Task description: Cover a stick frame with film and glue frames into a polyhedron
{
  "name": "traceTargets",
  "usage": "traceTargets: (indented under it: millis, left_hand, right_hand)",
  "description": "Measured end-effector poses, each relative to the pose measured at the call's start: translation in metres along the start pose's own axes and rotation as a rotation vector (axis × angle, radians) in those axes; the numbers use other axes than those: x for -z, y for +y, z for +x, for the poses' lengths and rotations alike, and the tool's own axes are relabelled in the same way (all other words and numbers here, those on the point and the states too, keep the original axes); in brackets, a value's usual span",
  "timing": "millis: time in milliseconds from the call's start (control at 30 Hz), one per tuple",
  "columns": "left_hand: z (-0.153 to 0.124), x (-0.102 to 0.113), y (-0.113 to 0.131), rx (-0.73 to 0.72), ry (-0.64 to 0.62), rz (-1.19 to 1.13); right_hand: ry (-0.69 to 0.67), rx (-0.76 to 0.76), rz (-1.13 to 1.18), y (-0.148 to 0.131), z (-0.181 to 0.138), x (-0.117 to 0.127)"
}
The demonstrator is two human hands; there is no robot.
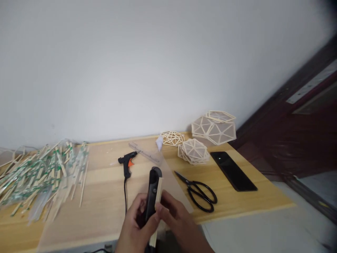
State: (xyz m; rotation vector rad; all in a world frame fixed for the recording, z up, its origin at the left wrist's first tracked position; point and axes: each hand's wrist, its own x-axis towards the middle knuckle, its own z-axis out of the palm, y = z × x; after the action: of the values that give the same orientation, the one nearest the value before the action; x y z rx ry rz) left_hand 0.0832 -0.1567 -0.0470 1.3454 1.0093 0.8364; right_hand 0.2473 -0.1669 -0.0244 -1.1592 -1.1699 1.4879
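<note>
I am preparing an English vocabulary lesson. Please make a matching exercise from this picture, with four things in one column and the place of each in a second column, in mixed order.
Things
1. black tool
2. glue gun
3. scissors
4. phone

Places
A. flat near the right edge of the table
B. gripped in the left hand, with a stick pinched beside it by the right hand
C. right of the right hand, handles toward the person
D. behind the left hand, next to a clear ruler

Pairs: 1-B, 2-D, 3-C, 4-A
</note>
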Motion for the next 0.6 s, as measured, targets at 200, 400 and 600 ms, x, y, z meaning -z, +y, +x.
traceTargets:
  millis: [200,400,600]
  left_hand:
    - [0.009,-0.026,0.008,-0.075,-0.057,0.074]
    - [0.022,0.025,0.024,-0.264,0.101,0.471]
    - [0.05,0.087,0.003,-0.051,0.378,0.888]
  right_hand:
    - [0.104,-0.014,-0.043,0.0,-0.01,0.029]
    - [0.413,-0.09,-0.283,0.005,-0.026,0.088]
    - [0.763,-0.08,-0.911,0.009,-0.041,0.177]
